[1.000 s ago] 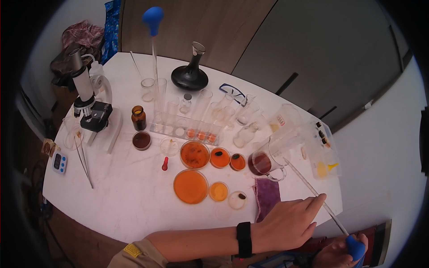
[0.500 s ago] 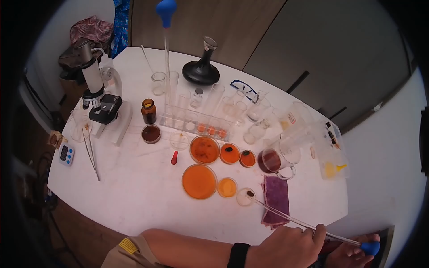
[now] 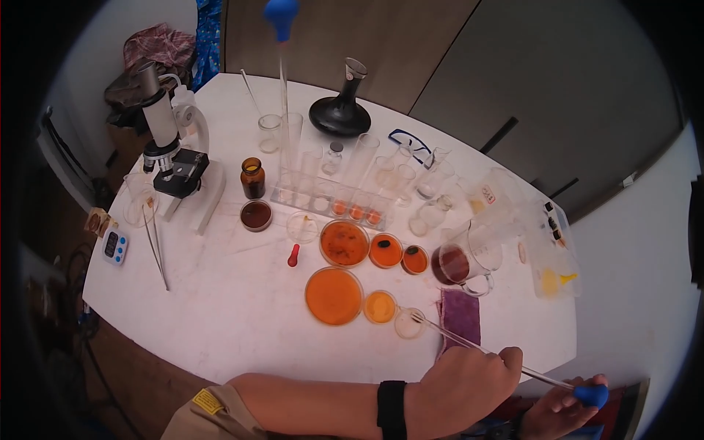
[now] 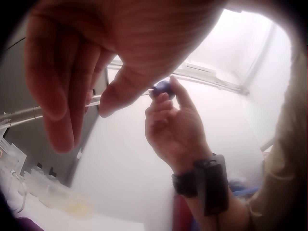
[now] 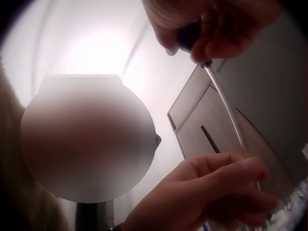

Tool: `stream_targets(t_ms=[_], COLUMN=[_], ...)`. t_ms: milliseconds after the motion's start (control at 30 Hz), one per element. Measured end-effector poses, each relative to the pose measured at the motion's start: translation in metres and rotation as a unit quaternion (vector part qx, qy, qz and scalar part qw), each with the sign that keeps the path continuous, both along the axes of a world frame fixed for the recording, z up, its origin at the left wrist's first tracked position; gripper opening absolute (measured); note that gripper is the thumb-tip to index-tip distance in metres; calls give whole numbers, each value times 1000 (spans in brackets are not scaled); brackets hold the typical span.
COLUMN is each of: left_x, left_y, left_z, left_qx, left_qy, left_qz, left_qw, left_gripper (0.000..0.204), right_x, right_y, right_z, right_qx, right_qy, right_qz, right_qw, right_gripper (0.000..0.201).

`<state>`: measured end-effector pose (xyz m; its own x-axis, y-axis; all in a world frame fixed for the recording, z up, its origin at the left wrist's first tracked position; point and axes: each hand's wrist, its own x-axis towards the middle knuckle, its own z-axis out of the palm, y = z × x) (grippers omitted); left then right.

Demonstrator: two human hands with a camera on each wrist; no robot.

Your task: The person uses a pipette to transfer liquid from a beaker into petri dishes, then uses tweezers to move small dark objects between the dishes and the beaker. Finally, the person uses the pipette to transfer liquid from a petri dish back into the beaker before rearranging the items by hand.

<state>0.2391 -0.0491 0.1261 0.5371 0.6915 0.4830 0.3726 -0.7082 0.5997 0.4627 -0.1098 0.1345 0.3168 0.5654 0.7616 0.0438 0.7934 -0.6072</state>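
Note:
In the head view, a long glass pipette [image 3: 456, 337] slants from lower right to a small clear dish [image 3: 408, 328], its tip over a dark piece there; whether they touch cannot be told. My left hand [image 3: 466, 389] pinches the tube between thumb and fingers, as the left hand [image 4: 91, 62] in the left wrist view shows. At the other end, my right hand [image 3: 559, 412] grips the blue bulb [image 3: 590, 397]; the right wrist view shows that hand [image 5: 221, 29] around the bulb [image 5: 188, 36]. Beside the small dish lie a yellow dish [image 3: 380, 306] and a purple cloth [image 3: 461, 315].
Orange dishes [image 3: 334, 295] stand mid-table. Behind are a tube rack [image 3: 293, 196], a brown bottle [image 3: 253, 178] and a dark flask [image 3: 339, 116]. A beaker of dark red liquid [image 3: 450, 264] stands right of the dishes, a microscope [image 3: 182, 174] at the left, a second blue-bulbed pipette [image 3: 284, 88] upright.
The pipette's tip has swung from beside the beaker, left and toward me, to the small dish, both hands moving with it. Since half a second ago the hands have shifted only slightly.

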Motion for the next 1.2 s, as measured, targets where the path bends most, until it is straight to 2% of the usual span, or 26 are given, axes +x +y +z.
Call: stream_targets(t_ms=[100,167,267,433,500,667,1200], left_x=[4,0,3,1,-5,-6,-17], left_y=[4,3,3,6,8,9,16], left_z=[-11,-11,-18,-23,-19,-23,-15], left_qx=[34,28,33,48,46,63,52], left_qy=[-56,-49,-48,-56,-21,-14,-12], left_qz=[50,50,50,54,60,67,63], left_qw=[997,997,997,996,997,996,997], left_gripper=[14,14,14,14,14,16,14], right_x=[-2,-2,0,-12,-13,-20,-51], right_y=[3,3,5,7,7,10,25], right_z=[-6,-10,-14,-11,-12,-9,0], right_qx=[-18,-30,-33,-36,-41,-52,-39], right_qy=[-14,-24,-32,-32,-26,-16,-75], right_qz=[3,10,-33,14,20,35,-143], right_qw=[1000,999,998,999,999,998,986], right_gripper=[55,55,55,51,50,47,42])
